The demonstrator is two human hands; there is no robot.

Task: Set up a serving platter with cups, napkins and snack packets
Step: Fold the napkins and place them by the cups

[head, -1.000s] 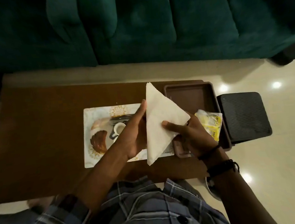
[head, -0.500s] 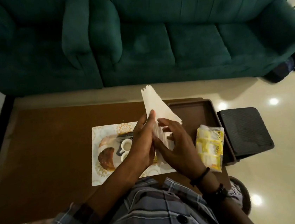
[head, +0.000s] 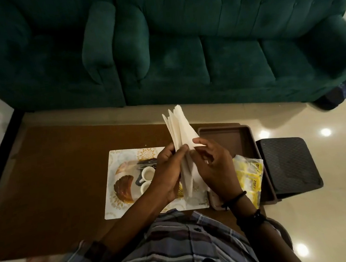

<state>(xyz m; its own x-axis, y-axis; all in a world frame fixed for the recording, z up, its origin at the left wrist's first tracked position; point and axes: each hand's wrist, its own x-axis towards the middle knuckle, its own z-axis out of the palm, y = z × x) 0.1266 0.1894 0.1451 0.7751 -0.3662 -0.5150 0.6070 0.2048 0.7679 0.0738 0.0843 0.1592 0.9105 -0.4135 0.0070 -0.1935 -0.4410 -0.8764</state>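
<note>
We hold the napkin (head: pixel 179 128) up off the table (head: pixel 54 176) between both hands. It is a folded white fan of layers whose long axis runs away from us, its pointed tip toward the green sofa (head: pixel 179 44). Our left hand (head: pixel 168 172) pinches the stack from the left with thumb and fingers curled round it, and our right hand (head: pixel 213 169) pinches the right-hand layers between thumb and forefinger. The next move turns on the brown tray (head: pixel 229 139). It lies just to the right of the hands and slightly beyond them, its long side running the same near-to-far way as the napkin, so the right hand is the nearer one to set the napkin down. The yellow snack packets (head: pixel 248 174) already fill the tray's near right part, close beside our right wrist, and only the far part shows bare. We judge the napkin has to go there, or the packets will be in the way. Under the left hand lies a placemat (head: pixel 125 155) printed with pastry and cups, and a dark stool (head: pixel 288 165) stands just past the tray.
</note>
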